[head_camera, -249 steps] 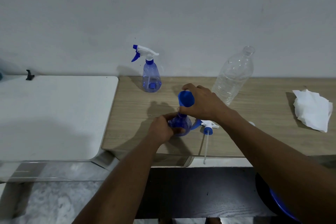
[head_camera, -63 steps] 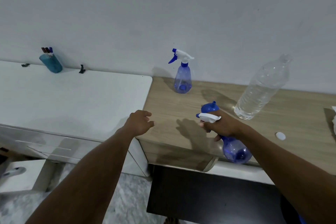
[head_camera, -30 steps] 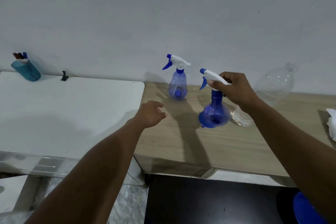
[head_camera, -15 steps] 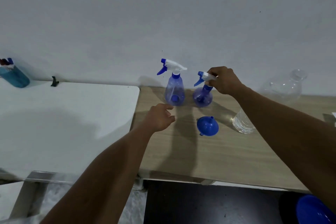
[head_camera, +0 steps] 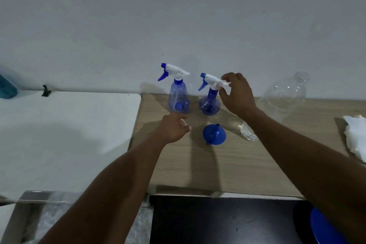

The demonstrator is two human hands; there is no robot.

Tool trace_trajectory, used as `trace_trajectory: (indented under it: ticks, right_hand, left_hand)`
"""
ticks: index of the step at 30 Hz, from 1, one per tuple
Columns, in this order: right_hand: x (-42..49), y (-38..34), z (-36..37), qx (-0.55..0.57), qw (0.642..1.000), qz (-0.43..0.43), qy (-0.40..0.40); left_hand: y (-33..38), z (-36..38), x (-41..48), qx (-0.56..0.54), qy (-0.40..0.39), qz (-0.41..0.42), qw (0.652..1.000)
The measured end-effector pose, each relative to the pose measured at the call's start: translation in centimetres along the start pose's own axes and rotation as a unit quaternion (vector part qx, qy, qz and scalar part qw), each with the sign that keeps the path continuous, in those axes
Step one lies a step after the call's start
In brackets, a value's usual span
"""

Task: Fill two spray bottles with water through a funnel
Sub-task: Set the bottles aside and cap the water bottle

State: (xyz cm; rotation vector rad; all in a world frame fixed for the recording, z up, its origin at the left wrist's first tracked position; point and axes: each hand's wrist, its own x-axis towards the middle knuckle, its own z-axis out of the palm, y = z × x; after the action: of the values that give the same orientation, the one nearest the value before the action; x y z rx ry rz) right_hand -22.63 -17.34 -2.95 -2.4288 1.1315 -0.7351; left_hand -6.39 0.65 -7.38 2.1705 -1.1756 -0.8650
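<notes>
Both spray bottles (head_camera: 178,97) (head_camera: 210,98) stand upright at the far edge of the wooden surface (head_camera: 217,160), the funnel (head_camera: 214,135) nearer. Likely light, thin, slippery plastic; best gripped at the neck. The right hand (head_camera: 236,94) fingers spread by the right trigger head; the left hand (head_camera: 172,128) loosely curled, empty. No readable labels.

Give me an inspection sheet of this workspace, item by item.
Surface: wooden table, white table abutting on its left.
Job's things: two spray bottles upright near the wall, the taller one left of the round one; blue funnel mouth-down in front; clear water bottle, uncapped, nearly empty.
Clutter: white tissue at right.
Hands: right hand fingers at the round bottle's trigger head; left hand empty, above the table.
Cables: nothing seen.
Surroundings: plain wall; teal container far left.
</notes>
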Motion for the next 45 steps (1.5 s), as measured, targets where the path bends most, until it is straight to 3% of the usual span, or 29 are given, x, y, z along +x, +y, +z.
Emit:
trace_trajectory:
  ticks: [2, 6, 13, 18, 21, 27, 32, 35, 38, 40, 45]
  right_hand:
    - [-3.1, 0.0, -1.1, 0.032, 0.999, -0.004, 0.018]
    - [-10.1, 2.4, -2.9, 0.058, 0.998, -0.001, -0.027]
    - [-16.9, 13.0, -6.5, -0.028, 0.995, 0.071, -0.061]
    - [-16.9, 20.2, -8.9, -0.117, 0.961, 0.126, -0.218]
    - [-17.3, 22.3, -9.0, -0.159, 0.936, 0.090, -0.300]
    - [-19.3, 24.2, -8.9, -0.230, 0.929, -0.014, -0.288]
    - [-18.9, 24.6, -10.1, -0.144, 0.947, 0.047, -0.283]
    - [-17.4, 23.8, -11.9, 0.023, 0.974, 0.126, -0.186]
    - [-13.6, 20.7, -15.3, 0.247, 0.942, 0.209, -0.087]
    - [-10.7, 18.0, -18.2, 0.350, 0.910, 0.214, -0.059]
    - [-6.1, 12.2, -24.1, 0.417, 0.896, 0.135, -0.069]
  left_hand:
    - [1.3, 1.3, -0.3, -0.004, -0.004, 0.016, 1.000]
    - [3.9, 4.8, -0.9, -0.008, 0.023, 0.047, 0.999]
    - [9.0, 11.5, -2.0, -0.016, 0.060, 0.095, 0.993]
    - [14.4, 14.7, -1.8, -0.058, 0.081, 0.077, 0.992]
    - [16.8, 16.0, -1.1, -0.138, 0.116, 0.084, 0.980]
    - [19.1, 17.6, -0.4, -0.171, 0.165, 0.081, 0.968]
    - [19.6, 18.2, -0.2, -0.166, 0.202, 0.039, 0.964]
    - [19.7, 18.1, -0.4, -0.152, 0.208, 0.026, 0.966]
    - [19.8, 18.2, -0.9, -0.137, 0.213, 0.027, 0.967]
    - [20.0, 18.4, -1.4, -0.142, 0.210, 0.028, 0.967]
    - [20.5, 19.0, -2.2, -0.144, 0.182, 0.043, 0.972]
